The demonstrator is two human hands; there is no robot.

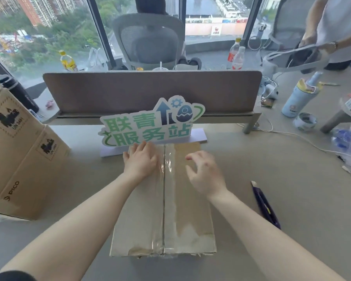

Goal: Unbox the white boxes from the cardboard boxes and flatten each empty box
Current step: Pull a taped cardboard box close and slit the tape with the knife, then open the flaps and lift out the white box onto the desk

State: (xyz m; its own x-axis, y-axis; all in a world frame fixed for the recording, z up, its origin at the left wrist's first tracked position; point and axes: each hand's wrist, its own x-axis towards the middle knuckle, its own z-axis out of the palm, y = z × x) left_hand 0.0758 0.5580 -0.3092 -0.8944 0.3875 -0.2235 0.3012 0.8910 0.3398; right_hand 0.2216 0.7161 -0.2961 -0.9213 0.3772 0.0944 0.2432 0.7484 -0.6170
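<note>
A closed cardboard box (188, 220) stands on the desk in front of me, its two top flaps meeting at a centre seam covered by clear tape (164, 191). My left hand (141, 161) lies flat, palm down, on the far part of the left flap. My right hand (206, 173) hovers just above the right flap with its fingers spread and curled, holding nothing. No white box shows; the inside of the cardboard box is hidden.
Two stacked cardboard boxes (18, 159) stand at the left. A green-and-white sign (148, 124) stands right behind the box, before a desk divider (150, 92). A dark utility knife (265, 203) lies to the right. A tape roll (305, 121), a bottle (298, 98) and cables sit far right; another person stands there.
</note>
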